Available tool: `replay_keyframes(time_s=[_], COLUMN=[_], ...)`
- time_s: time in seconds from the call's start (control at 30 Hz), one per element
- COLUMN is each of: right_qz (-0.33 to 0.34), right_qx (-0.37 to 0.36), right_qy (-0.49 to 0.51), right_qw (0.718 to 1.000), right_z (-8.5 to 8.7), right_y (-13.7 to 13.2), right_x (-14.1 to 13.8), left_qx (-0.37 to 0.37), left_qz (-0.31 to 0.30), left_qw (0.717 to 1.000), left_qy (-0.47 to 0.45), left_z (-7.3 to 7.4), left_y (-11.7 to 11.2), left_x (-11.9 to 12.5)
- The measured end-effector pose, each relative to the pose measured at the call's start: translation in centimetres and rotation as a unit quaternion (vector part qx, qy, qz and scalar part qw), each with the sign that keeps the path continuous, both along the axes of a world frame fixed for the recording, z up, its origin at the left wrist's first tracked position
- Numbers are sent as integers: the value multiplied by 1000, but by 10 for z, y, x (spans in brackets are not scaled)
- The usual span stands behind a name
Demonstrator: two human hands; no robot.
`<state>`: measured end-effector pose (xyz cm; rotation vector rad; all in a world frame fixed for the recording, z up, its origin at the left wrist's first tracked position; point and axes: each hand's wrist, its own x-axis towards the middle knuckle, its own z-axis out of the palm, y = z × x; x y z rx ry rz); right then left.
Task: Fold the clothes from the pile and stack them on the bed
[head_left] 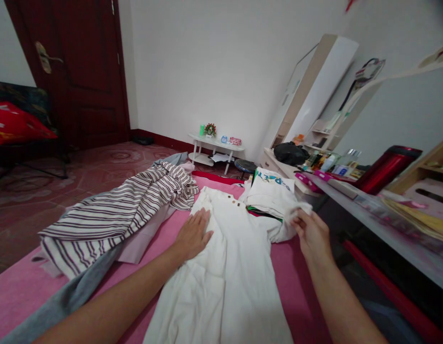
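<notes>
A white long garment with small buttons near its collar (246,258) lies spread on the pink bed cover (289,291). My left hand (195,234) rests flat on its left side, fingers stretched out over the folded-in cloth. On the other side, my right hand (310,231) pinches the end of the garment's right sleeve, lifted a little off the bed. Just behind that sleeve sits a stack of folded clothes (271,188), a white printed one on top. Left of my left hand lies a heap with a striped garment (128,210) uppermost.
A dresser (379,215) crowded with bottles and a red flask (389,167) borders the bed on the right. Beyond the bed stand a small white table (217,142) and a round stool (245,166). At far left, a chair holds a red bag (16,124).
</notes>
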<state>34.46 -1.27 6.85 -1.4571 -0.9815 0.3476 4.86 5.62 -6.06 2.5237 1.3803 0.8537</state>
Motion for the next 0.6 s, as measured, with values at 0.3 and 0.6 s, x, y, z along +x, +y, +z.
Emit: replay_keyframes(time_s=[0.3,0.6], right_qz=[336,122], right_qx=[-137,-353], right_qy=[-178,-324], right_qw=[915,869], right_z=[38,-85], right_y=[-74,-152], right_x=[-95,-9], left_qx=[-3,77], left_qz=[85,11], left_qw=[937,997], left_qy=[-339,2], left_z=[23,25], left_y=[-1,-7], left_x=[-21,4])
